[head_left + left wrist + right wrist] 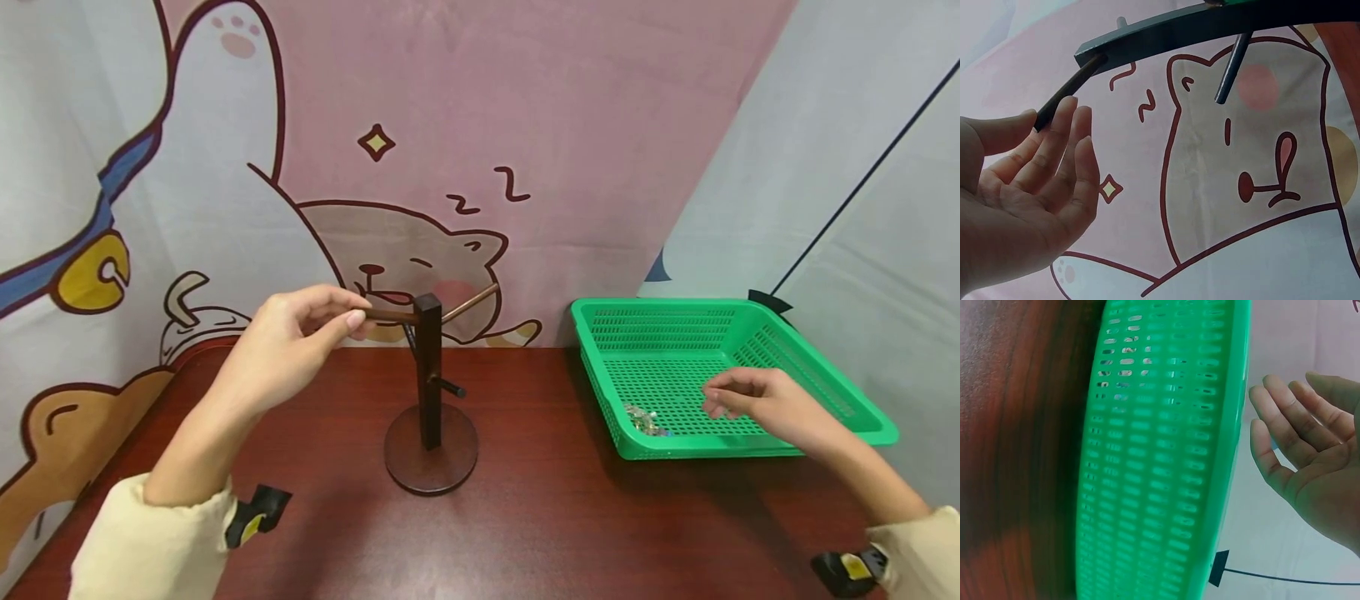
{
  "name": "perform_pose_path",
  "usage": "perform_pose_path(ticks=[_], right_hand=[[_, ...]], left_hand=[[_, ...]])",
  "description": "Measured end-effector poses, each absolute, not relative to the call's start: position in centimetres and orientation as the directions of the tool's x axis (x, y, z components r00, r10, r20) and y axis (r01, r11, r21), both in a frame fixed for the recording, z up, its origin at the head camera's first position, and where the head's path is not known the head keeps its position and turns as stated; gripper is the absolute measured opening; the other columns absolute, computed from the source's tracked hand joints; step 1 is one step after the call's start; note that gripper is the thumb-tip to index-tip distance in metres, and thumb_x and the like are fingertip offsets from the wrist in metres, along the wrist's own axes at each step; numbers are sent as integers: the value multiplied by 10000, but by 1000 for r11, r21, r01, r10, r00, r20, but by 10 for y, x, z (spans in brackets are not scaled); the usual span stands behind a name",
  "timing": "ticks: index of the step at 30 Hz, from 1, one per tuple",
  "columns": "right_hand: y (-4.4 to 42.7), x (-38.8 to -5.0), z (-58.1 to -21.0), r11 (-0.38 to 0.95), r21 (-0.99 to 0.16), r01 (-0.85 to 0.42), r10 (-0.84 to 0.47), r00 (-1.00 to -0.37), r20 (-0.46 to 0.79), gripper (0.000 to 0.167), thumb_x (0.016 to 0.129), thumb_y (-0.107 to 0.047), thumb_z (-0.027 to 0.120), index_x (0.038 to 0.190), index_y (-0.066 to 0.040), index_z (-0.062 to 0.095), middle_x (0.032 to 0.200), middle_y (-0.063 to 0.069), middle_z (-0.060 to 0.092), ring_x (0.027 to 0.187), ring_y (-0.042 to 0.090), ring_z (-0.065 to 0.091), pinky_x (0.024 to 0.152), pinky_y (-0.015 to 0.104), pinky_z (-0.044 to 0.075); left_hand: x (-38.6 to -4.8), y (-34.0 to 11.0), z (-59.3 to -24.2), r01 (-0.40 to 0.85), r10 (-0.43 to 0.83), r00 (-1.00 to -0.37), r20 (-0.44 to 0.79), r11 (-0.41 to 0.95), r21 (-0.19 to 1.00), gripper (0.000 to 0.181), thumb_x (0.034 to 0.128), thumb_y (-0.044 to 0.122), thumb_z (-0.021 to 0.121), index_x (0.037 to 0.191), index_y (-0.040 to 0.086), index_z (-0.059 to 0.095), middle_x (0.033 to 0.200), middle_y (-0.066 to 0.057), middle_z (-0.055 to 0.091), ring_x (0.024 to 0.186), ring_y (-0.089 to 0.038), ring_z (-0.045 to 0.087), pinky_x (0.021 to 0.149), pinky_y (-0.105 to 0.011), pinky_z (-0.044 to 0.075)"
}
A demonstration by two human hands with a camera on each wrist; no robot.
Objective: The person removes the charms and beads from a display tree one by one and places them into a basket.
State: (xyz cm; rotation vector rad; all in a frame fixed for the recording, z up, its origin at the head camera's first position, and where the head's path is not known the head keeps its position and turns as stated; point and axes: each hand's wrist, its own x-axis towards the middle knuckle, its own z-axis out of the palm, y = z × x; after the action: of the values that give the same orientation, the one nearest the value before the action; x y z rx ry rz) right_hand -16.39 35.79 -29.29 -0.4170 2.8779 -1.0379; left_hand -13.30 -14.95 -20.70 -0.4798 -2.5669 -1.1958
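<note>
A dark wooden stand [430, 375] rises from a round base [431, 473], with several pegs sticking out of its post. My left hand [288, 346] pinches the outer end of the top left peg [393, 317] between thumb and fingers; the left wrist view shows the same peg [1063, 94] at the fingertips. Over the green plastic basket [720, 451] hovers my right hand [772, 408], fingers loosely bent, with nothing seen in it. Small shiny pieces [645, 420] lie in the basket's near left corner; their kind is too small to tell.
The stand and basket rest on a reddish-brown wooden table [510, 508], the basket to the right of the stand. Close behind them hangs a pink and white cloth [600, 150] printed with cartoon animals. In the right wrist view the basket's slotted side wall [1141, 481] fills the middle.
</note>
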Motion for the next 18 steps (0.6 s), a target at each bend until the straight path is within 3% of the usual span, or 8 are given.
perform_pose_path(ticks=[18], right_hand=[[325,-172,-288,684,-675,-276,-320,-945,62,235,935,-218,530,1022,-18,617,835,44,666,777,164,617,675,281,493]], left_hand=[[-133,-154,-213,374,160,-921,356,620,690,249,916,249,564,1057,58,640,864,-54,686,790,-168,617,650,-272,437]])
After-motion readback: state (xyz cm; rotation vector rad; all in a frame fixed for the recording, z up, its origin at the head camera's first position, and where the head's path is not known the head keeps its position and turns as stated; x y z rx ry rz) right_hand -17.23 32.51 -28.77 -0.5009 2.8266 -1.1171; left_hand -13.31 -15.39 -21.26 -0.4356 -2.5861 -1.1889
